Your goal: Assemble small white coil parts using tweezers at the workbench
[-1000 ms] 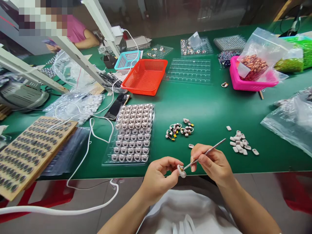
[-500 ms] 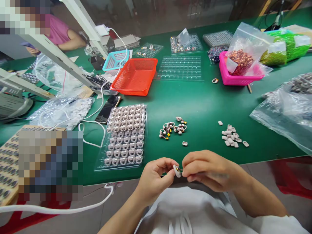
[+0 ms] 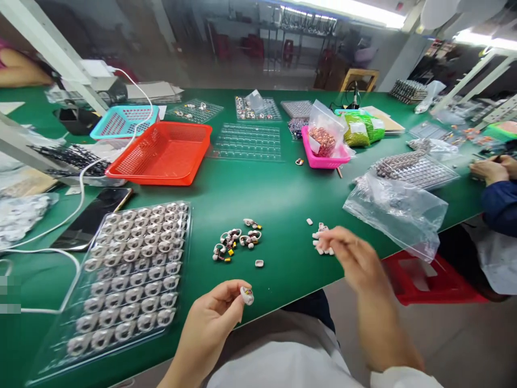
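Note:
My left hand [image 3: 218, 315] pinches a small white earphone housing [image 3: 246, 295] between thumb and fingertips, near the table's front edge. Coloured wiring or a yellow bit shows in its opening. My right hand [image 3: 357, 258] is stretched out over a pile of small white caps [image 3: 321, 245], its fingers extended and somewhat blurred, the fingertips covering part of the pile. A single white cap [image 3: 259, 263] lies between the hands, nearer the left. Beyond it sits a cluster of white earphone pieces [image 3: 250, 238] with dark wires and yellow tabs.
A clear tray of rows of white housings [image 3: 133, 275] lies at left, beside a phone [image 3: 92, 218]. Farther back are a red basket [image 3: 161, 153], an empty-looking clear tray [image 3: 246, 141] and a pink basket [image 3: 323, 160]. A plastic bag [image 3: 398, 213] and a co-worker's hands [image 3: 493, 170] are at right.
My right hand has left the earphone housing and reached right to the pile of caps. My left hand still holds the housing. The view has turned right and up.

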`<move>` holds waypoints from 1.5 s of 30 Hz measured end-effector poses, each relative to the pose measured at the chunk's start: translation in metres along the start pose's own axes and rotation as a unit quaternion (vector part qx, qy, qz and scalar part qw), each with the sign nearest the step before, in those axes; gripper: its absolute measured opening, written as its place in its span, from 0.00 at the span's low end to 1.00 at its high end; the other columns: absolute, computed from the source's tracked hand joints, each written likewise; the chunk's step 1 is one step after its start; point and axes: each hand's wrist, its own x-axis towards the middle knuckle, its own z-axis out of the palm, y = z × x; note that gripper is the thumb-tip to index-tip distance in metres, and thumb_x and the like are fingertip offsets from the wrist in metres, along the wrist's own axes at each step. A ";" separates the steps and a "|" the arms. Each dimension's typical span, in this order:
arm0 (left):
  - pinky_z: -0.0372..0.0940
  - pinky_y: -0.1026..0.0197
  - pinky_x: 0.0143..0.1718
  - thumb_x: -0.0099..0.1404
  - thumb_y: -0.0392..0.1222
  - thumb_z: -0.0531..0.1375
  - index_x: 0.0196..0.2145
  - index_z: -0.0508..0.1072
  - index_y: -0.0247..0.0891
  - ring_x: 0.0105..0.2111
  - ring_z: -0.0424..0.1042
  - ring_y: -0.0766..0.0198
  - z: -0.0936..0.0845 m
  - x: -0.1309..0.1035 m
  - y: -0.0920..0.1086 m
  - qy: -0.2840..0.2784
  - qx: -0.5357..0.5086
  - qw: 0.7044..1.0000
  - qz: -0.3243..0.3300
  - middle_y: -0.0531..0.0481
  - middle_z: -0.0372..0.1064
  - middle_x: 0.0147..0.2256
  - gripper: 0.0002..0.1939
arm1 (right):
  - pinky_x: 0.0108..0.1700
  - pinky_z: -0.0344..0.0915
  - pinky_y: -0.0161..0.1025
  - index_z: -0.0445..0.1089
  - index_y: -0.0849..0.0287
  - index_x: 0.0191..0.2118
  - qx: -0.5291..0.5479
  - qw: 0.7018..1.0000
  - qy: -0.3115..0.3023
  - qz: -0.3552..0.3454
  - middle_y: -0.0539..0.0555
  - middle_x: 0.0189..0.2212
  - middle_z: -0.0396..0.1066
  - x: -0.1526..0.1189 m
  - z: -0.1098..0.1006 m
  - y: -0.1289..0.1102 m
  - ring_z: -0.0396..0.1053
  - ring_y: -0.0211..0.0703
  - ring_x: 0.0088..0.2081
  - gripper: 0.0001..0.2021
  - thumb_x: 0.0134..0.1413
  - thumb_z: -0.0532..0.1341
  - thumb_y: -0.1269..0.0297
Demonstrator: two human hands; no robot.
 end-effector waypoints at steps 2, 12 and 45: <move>0.57 0.66 0.23 0.55 0.48 0.67 0.30 0.79 0.35 0.22 0.61 0.68 -0.001 0.002 -0.002 0.000 0.001 1.000 0.003 0.52 0.67 0.22 0.12 | 0.42 0.69 0.42 0.72 0.55 0.49 -0.139 0.988 0.038 0.051 0.53 0.34 0.74 0.010 -0.030 0.024 0.73 0.46 0.36 0.12 0.68 0.54 0.63; 0.58 0.64 0.26 0.56 0.45 0.67 0.29 0.79 0.34 0.21 0.62 0.67 0.007 0.013 -0.008 -0.009 -0.032 0.999 0.014 0.55 0.65 0.19 0.10 | 0.42 0.67 0.40 0.78 0.56 0.37 -0.289 0.939 -0.188 0.007 0.54 0.35 0.75 0.051 -0.038 0.070 0.71 0.45 0.39 0.12 0.59 0.57 0.72; 0.71 0.60 0.45 0.59 0.43 0.69 0.36 0.81 0.37 0.39 0.78 0.59 -0.013 -0.012 -0.004 0.010 -0.193 0.980 0.040 0.46 0.82 0.37 0.09 | 0.36 0.74 0.40 0.67 0.50 0.56 0.050 0.985 -0.005 -0.168 0.55 0.37 0.74 -0.023 0.144 -0.034 0.73 0.45 0.35 0.25 0.55 0.62 0.80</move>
